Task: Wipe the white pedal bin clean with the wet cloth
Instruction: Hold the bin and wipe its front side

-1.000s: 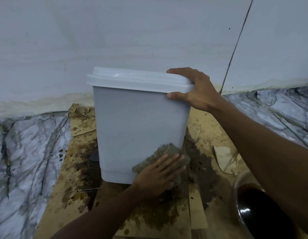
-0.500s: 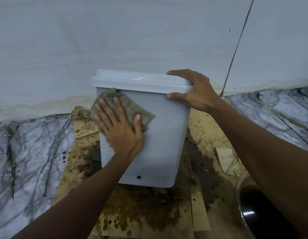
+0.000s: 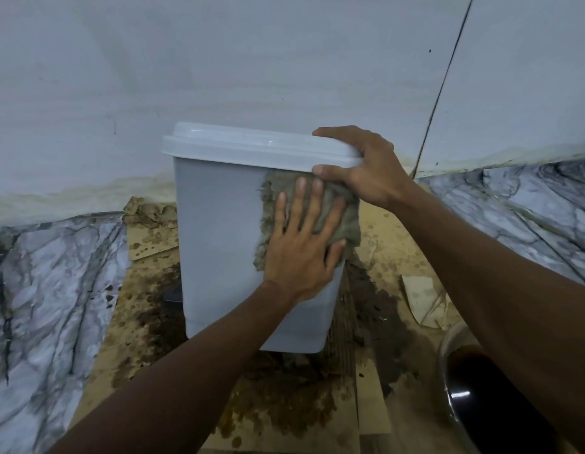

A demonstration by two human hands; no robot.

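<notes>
The white pedal bin (image 3: 219,231) stands tilted on wet, stained cardboard, its lid closed. My left hand (image 3: 301,247) lies flat with spread fingers on a grey-brown wet cloth (image 3: 346,224), pressing it against the upper right of the bin's front wall. My right hand (image 3: 366,172) grips the right corner of the lid (image 3: 245,149), thumb under the rim and fingers over the top, just above the cloth. Part of the cloth is hidden under my left hand.
Stained cardboard (image 3: 147,316) covers the floor under the bin, with marble flooring (image 3: 48,290) on both sides. A pale wall (image 3: 251,60) rises right behind the bin. A round dark bowl of liquid (image 3: 487,404) sits at lower right under my right forearm.
My left hand swept the cloth from the lower right of the front wall up to the upper left, then across to the upper right. My right hand kept its grip on the lid corner.
</notes>
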